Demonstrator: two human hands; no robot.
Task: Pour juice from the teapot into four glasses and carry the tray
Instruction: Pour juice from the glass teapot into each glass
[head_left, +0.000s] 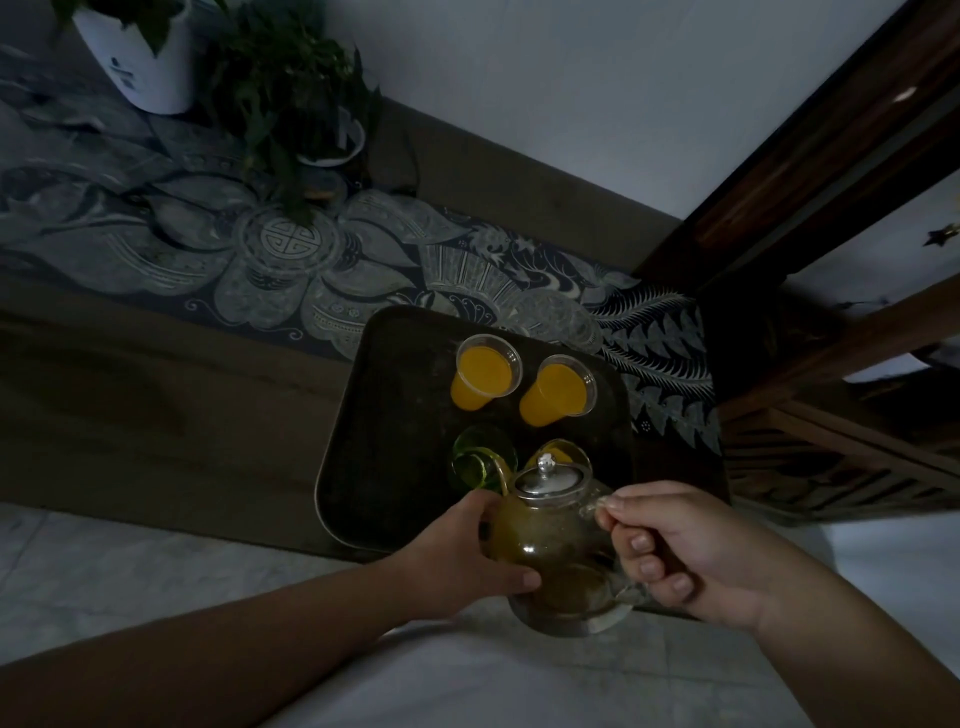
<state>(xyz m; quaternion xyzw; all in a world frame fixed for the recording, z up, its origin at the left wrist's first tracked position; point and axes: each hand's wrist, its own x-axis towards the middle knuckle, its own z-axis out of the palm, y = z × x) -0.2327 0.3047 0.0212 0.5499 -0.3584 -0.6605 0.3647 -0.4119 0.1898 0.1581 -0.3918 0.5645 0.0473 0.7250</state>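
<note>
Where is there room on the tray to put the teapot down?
The tray is bare along its left side, left of the green glass and the left full glass. The right half is crowded: two full glasses, and a fourth glass partly hidden behind the teapot, which the left hand and right hand hold.

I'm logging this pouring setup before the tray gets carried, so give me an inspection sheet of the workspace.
Surface: dark table with a patterned runner; dim light.
Job's things: tray holds two far glasses full of orange juice, a greenish glass at the spout, and a fourth glass partly hidden behind the teapot.
Clutter: two potted plants at the far end.
Grips: left hand steadies the teapot body; right hand holds its handle.
Cables: nothing seen.
Surroundings: pale wall, wooden furniture on the right.
</note>
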